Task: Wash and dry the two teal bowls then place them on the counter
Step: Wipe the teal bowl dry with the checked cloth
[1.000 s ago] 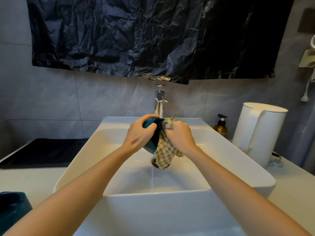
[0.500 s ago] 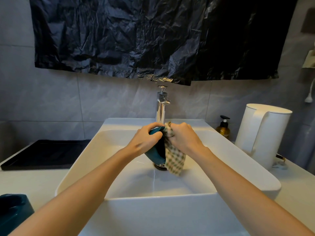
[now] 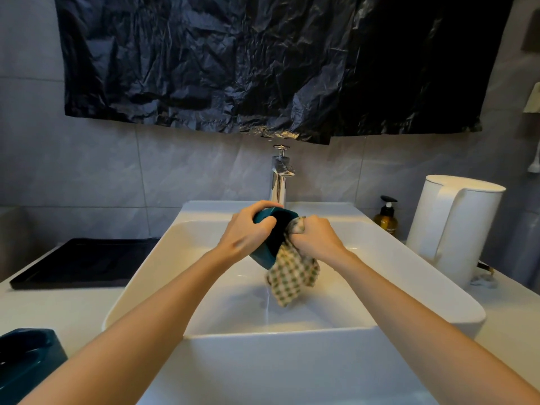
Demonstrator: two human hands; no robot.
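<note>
Over the white sink [image 3: 292, 337], my left hand [image 3: 248, 232] grips a teal bowl [image 3: 273, 244] by its rim, tipped on its side with the opening facing right. My right hand [image 3: 317, 238] holds a green-and-cream checked cloth [image 3: 292, 276] bunched against the bowl's inside; the cloth's loose end hangs down below the bowl. A second teal bowl [image 3: 26, 361] sits on the counter [image 3: 67, 305] at the lower left, partly cut off by the frame edge.
A chrome tap [image 3: 281, 176] stands behind the sink. A black tray [image 3: 84, 261] lies on the counter to the left. A white kettle [image 3: 453, 229] and an amber soap bottle [image 3: 386, 217] stand at the right. Black plastic sheeting [image 3: 263, 62] hangs on the wall above.
Both hands have stayed over the sink with the bowl and cloth. The bowl has turned in my left hand, and the cloth's hanging end has shifted lower and to the right.
</note>
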